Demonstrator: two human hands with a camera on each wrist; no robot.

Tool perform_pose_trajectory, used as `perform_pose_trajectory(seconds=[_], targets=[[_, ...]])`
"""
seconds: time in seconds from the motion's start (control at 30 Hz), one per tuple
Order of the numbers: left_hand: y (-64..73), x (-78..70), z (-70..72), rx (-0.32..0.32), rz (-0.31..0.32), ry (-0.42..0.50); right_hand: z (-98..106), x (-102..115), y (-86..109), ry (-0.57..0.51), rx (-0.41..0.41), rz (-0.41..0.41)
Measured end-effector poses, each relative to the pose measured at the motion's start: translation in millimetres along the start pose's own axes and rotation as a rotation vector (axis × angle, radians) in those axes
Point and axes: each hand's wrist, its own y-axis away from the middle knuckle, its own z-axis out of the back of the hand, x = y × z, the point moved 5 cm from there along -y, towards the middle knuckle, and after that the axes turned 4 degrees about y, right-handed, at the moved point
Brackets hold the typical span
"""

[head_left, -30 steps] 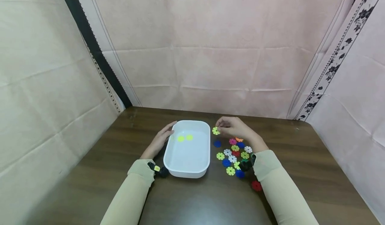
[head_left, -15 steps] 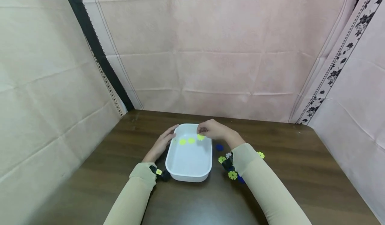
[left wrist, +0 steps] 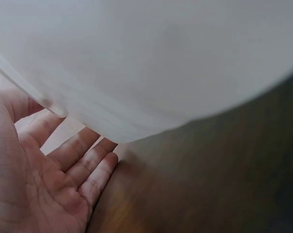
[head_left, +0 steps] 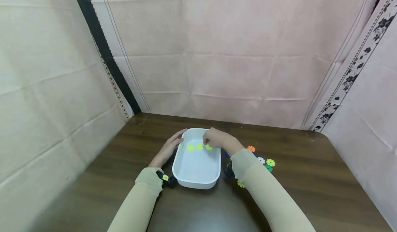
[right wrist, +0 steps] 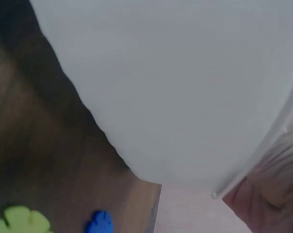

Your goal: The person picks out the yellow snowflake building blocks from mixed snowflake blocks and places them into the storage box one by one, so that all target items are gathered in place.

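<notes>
A white rectangular tray (head_left: 196,170) stands on the table with yellow-green flower-shaped pieces (head_left: 190,147) lying flat inside. My left hand (head_left: 169,150) rests at the tray's left side near the far corner. In the left wrist view its fingers (left wrist: 83,162) lie fairly straight along the outer wall, the thumb at the rim. My right hand (head_left: 218,138) reaches over the right rim, fingers curled down, pinching another yellow-green flower piece (head_left: 209,147) close over the tray floor, in line with the others. The right wrist view shows mostly tray wall, and the fingertips are hidden there.
Loose flower pieces, among them an orange one (head_left: 251,149), a white one (head_left: 261,160) and a green one (head_left: 268,168), lie right of the tray, partly hidden under the right sleeve (head_left: 263,183). A pale cloth wall (head_left: 235,70) rises behind the wooden table (head_left: 294,177).
My right hand has carried the yellow-green flower piece left from beside the tray, over the rim, and down beside the other pieces. My left hand stays at the tray's side.
</notes>
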Motion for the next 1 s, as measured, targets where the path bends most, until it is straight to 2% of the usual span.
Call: perform_pose_trajectory(seconds=[0.27,0.5,0.77,1.0], targets=[[-1.9,-1.1,1.3,0.007,0.000,-0.004,0,-3,-3.1,-0.018,-0.016,-0.008],[-0.2,-0.7,1.9,0.008,0.008,-0.006,0,-7,-2.0,-0.082,-0.019,-0.016],[1.6,-0.3,2.1,0.012,0.013,-0.001,2,-4,-0.6,-0.115,-0.044,0.057],[2.0,-0.1,1.9,0.007,0.013,-0.005,13,0,2.0,-0.139,-0.113,0.095]])
